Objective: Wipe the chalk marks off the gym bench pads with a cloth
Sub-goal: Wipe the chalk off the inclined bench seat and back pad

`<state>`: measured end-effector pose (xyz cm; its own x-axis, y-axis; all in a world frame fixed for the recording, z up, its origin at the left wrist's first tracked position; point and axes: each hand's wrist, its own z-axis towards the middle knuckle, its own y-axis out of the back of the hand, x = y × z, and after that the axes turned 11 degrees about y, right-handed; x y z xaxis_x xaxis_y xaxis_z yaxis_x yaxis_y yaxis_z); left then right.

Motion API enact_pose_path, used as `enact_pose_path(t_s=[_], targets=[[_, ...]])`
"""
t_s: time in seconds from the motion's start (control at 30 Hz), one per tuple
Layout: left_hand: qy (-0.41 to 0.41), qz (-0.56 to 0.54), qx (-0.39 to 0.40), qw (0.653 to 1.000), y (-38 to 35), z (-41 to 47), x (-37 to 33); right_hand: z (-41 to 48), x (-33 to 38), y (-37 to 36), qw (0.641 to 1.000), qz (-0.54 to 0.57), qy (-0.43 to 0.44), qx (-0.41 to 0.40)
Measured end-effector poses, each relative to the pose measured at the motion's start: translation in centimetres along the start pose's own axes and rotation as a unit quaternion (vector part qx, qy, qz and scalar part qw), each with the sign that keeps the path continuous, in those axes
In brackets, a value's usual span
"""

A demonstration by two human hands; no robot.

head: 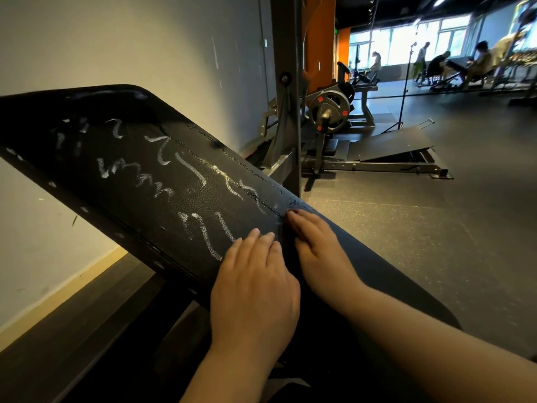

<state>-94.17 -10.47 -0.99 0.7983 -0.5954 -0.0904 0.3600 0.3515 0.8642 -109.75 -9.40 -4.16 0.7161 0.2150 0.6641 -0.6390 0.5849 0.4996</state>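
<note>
Both empty, my left hand [253, 286] and right hand [317, 248] lie flat at the lower end of the bench pad [139, 210]; chalk marks [162, 175] stretch up-left lengthwise, nearest my left.

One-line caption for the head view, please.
Left hand and right hand rest flat on the black bench pads, white chalk marks not yet wiped.

Tilted black vinyl bench pad [139, 205] bears white chalk scribbles [162, 190]; left hand [255, 286] and right hand [319, 251] lie flat on it
</note>
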Motion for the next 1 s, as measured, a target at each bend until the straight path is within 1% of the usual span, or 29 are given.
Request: enact_pose_path(t_s=[0.07,0.1,0.13,0.17,0.2,0.27,0.3,0.33,0.37,0.43,0.5,0.57,0.6,0.63,0.7,0.73,0.77,0.8,0.87,0.93,0.97,1.0], targets=[[0.006,0.003,-0.006,1.0,-0.1,-0.4,0.0,-1.8,1.4,0.4,0.995,0.013,0.077,0.064],[0.006,0.005,-0.01,1.0,-0.2,-0.4,0.1,-2.2,1.4,1.0,0.99,0.019,0.097,0.099],[0.005,0.009,-0.014,1.0,-0.3,-0.4,0.1,-1.9,0.7,1.5,0.988,0.017,0.105,0.115],[0.005,0.013,-0.015,1.0,-0.4,-0.3,0.2,-1.2,-0.4,1.9,0.989,0.008,0.099,0.113],[0.007,0.014,-0.015,1.0,-0.5,-0.3,0.2,0.0,-2.0,1.9,0.994,-0.001,0.068,0.088],[0.011,0.012,-0.01,1.0,-0.4,-0.3,0.0,3.0,-4.3,1.8,0.999,-0.004,-0.046,0.007],[0.011,0.01,-0.008,1.0,-0.4,-0.4,0.0,4.3,-4.6,1.6,0.996,-0.005,-0.09,-0.014],[0.011,0.009,-0.007,1.0,-0.4,-0.4,0.0,5.1,-4.5,1.2,0.994,-0.005,-0.103,-0.019],[0.011,0.007,-0.007,1.0,-0.4,-0.4,0.0,5.3,-3.9,0.8,0.995,-0.008,-0.096,-0.012],[0.011,0.008,-0.01,1.0,-0.4,-0.4,0.0,4.0,-2.0,0.5,0.999,0.004,-0.032,0.01],[0.012,0.012,-0.013,1.0,-0.5,-0.4,0.0,1.8,-0.3,1.0,0.997,0.014,0.05,0.064],[0.009,0.012,-0.014,1.0,-0.5,-0.4,0.0,1.4,-0.9,1.8,0.989,0.004,0.096,0.112],[0.01,0.012,-0.015,1.0,-0.5,-0.4,0.0,2.2,-1.8,2.1,0.991,-0.009,0.082,0.108],[0.01,0.012,-0.015,1.0,-0.5,-0.4,0.0,3.5,-3.0,2.1,0.996,-0.02,0.046,0.078],[0.01,0.012,-0.015,1.0,-0.6,-0.4,0.0,6.0,-3.7,2.1,0.998,-0.029,-0.057,0.013],[0.011,0.01,-0.015,1.0,-0.6,-0.5,0.0,6.6,-3.4,1.8,0.996,-0.03,-0.078,0.0],[0.012,0.007,-0.014,1.0,-0.6,-0.5,0.0,6.6,-2.9,1.4,0.997,-0.031,-0.07,0.002],[0.012,0.005,-0.013,1.0,-0.6,-0.5,0.0,6.1,-2.3,1.0,0.999,-0.026,-0.038,0.014],[0.015,0.005,-0.014,1.0,-0.6,-0.4,-0.1,4.0,-0.4,0.8,0.996,-0.008,0.061,0.068],[0.015,0.004,-0.013,1.0,-0.6,-0.4,-0.1,2.4,0.0,1.5,0.984,0.002,0.12,0.13],[0.014,0.003,-0.013,1.0,-0.6,-0.4,-0.1,2.6,-0.6,1.7,0.983,-0.002,0.126,0.138],[0.013,0.003,-0.013,1.0,-0.6,-0.4,-0.1,3.2,-1.4,1.8,0.987,-0.003,0.106,0.12]])
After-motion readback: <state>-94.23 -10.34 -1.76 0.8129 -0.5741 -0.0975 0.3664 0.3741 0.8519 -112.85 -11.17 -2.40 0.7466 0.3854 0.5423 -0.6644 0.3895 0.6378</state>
